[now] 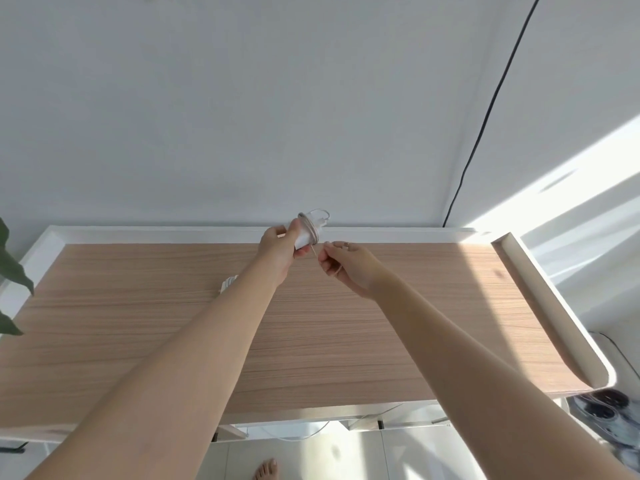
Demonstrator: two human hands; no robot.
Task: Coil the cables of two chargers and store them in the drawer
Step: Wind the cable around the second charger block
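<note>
Both hands are raised above the far edge of the wooden counter [138, 306]. The left hand [278, 249] grips a white charger [306, 235] that has its cable [313, 232] wound around it. The right hand [344, 268] pinches the loose end of this cable just beside it. A second white charger [228, 284] lies on the counter, partly hidden behind the left forearm.

Wood-grain desk [346, 323] with white raised rim, green plant leaves [10, 271] at left, black wall cable [485, 116], tiled floor [398, 455]
</note>
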